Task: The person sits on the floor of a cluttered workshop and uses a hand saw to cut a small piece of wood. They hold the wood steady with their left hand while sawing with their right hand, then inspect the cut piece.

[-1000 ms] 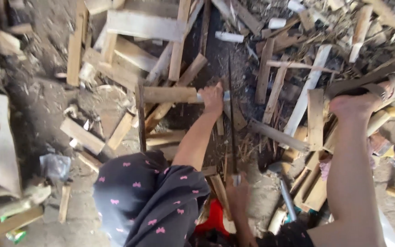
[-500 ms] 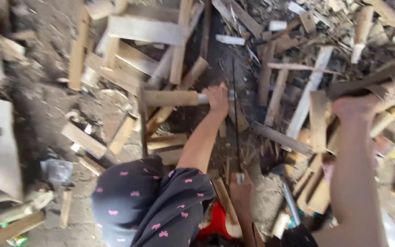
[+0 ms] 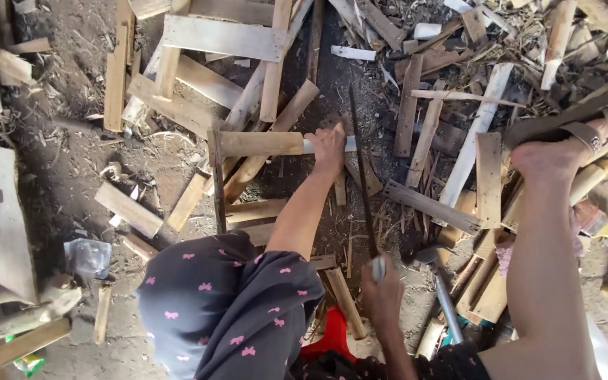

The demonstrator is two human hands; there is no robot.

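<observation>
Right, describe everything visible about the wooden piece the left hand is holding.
The wooden piece is a pale tan length of split wood, fairly straight, lying roughly level above the dirt ground. Its surface looks rough and bare. The left hand grips its right part, and a lighter, whitish end pokes out past the fingers. Its left end meets a thin dark upright stick. Loose wood scraps lie beneath and around it. The right hand holds a long dark blade, which is near the piece's right end.

Rough, matt pale wood makes up the plank (image 3: pixel 262 143) and scattered offcuts (image 3: pixel 223 36), the long blade (image 3: pixel 362 176) is dull dark metal, the ground (image 3: pixel 72 169) dusty earth.
</observation>
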